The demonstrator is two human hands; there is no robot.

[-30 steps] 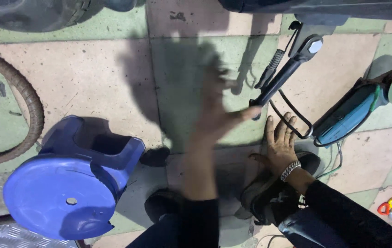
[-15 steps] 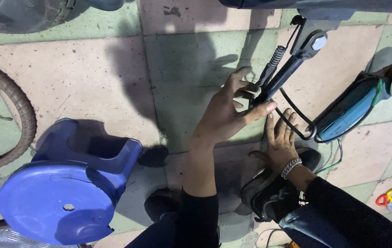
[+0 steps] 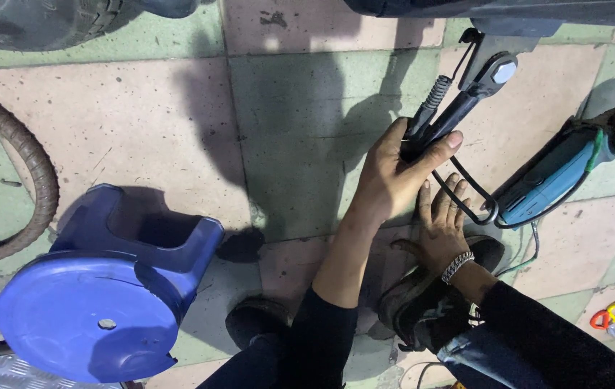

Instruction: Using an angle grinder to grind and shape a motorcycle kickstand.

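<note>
Landmark is the black stand bar (image 3: 458, 108), which hangs down at a slant from the vehicle frame at the top edge.

- Blue plastic stool (image 3: 98, 317): on its side, well left of and below the bar.
- Worn tyre (image 3: 33, 180): at the far left edge, well apart from the bar.
- Teal angle grinder (image 3: 552, 180): on the tiles just right of the bar, with its green disc further right.
- Bar: coil spring (image 3: 433, 94) runs along its left side, and a hex bolt (image 3: 503, 72) sits at its top pivot.
- My left hand (image 3: 394, 176): clamped round the bar's lower end, thumb across the front.
- My right hand (image 3: 440, 223): just below the bar, flat, fingers spread, holding nothing. The fingertips are at a black wire loop (image 3: 466, 205). I cannot tell if they touch it.
- Orange-handled scissors (image 3: 606, 315): far below and to the right of the bar.

My read is that the step in hand is getting a grip on the bar. Swinging it would call for a firm one-handed hold against the spring, with the right hand keeping clear of the loop.
</note>
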